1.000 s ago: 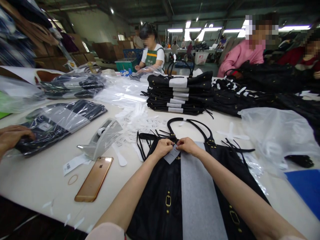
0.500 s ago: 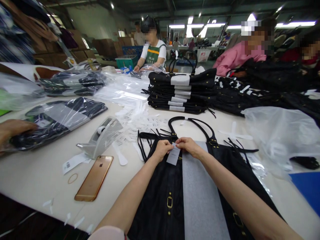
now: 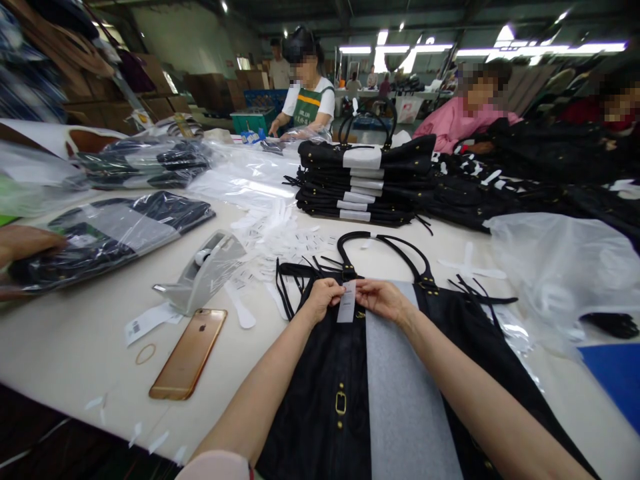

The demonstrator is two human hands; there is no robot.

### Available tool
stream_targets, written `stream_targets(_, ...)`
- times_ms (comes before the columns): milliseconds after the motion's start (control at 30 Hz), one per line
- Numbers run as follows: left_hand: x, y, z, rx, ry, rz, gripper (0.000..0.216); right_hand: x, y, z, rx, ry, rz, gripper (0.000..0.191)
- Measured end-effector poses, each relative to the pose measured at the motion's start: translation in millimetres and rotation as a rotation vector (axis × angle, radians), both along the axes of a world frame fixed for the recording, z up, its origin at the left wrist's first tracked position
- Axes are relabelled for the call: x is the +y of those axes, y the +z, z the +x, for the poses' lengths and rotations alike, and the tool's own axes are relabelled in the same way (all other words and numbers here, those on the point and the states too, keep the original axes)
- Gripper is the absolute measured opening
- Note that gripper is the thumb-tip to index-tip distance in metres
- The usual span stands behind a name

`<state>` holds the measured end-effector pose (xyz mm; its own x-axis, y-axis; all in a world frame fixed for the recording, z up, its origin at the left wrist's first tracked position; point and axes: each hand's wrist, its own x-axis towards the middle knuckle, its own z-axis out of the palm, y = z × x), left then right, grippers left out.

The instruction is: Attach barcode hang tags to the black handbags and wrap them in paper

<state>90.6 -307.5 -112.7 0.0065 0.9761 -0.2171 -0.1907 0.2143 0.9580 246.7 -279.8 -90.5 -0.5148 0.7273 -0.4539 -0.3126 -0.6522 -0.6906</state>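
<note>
A black bag (image 3: 320, 387) with a grey paper band (image 3: 400, 400) lies flat on the table in front of me, its handles (image 3: 380, 250) pointing away. My left hand (image 3: 324, 297) and my right hand (image 3: 383, 299) meet at the bag's top edge. Both pinch a small white tag (image 3: 347, 301) that stands upright between them.
A gold phone (image 3: 189, 353), a tape dispenser (image 3: 205, 270), a rubber band (image 3: 145, 353) and loose white tags (image 3: 280, 237) lie to the left. A stack of black bags (image 3: 360, 180) stands behind, a clear plastic bag (image 3: 555, 267) on the right. Another person's hand (image 3: 23, 243) rests on bagged goods (image 3: 110, 230) at far left.
The tag has turned from lying slanted to standing upright between my fingers. My hands have shifted slightly. The hand at far left has drawn back toward the edge.
</note>
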Motion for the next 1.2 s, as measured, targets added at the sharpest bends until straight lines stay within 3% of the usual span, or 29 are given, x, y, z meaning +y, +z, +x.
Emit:
stream_targets(367,-1,-6.3,2,0.101,-0.064,0.022,0.023,-14,-7.2,-24,-0.384,-0.208,0.163,0.006)
stream_targets(467,-1,-7.3,2,0.118,-0.065,0.022,0.022,-15,-13.1,-27,-0.483,-0.199,0.322,0.007)
stream_targets(700,-4,-3.7,1,0.158,-0.051,0.013,0.020,-17,-10.8,-24,-1.016,-0.083,0.889,0.010)
stream_targets(967,-4,-2.5,2,0.090,-0.081,-0.052,0.015,-10,6.8,-33,-1.328,0.089,1.127,0.013)
stream_targets(1200,-6,-6.3,-3,0.167,0.123,0.022,0.016,-15,-4.1,-37,-1.483,0.369,1.293,0.015)
